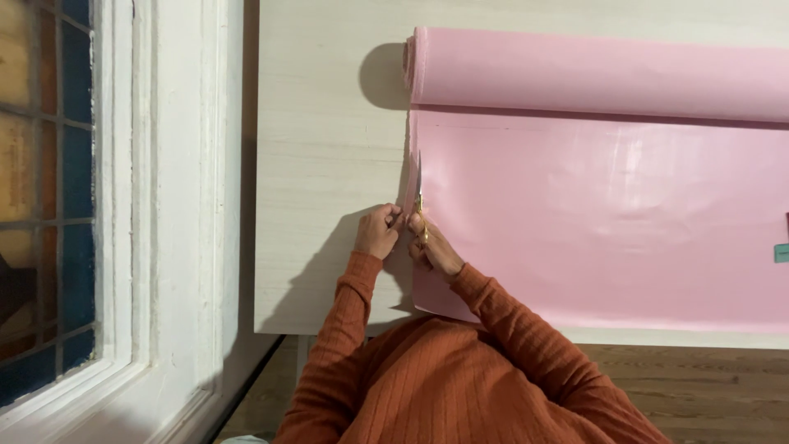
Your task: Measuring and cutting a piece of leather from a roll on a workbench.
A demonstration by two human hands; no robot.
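Pink fabric, gold scissors, pale wood-grain table, rust ribbed sleeves.

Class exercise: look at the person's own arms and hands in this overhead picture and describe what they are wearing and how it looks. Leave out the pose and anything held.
Both arms are covered by long sleeves of a rust-orange ribbed knit, with fine lengthwise ribs and snug cuffs at the wrists. The left hand and right hand are bare: no gloves. No rings, watch or bracelets can be made out at this size.
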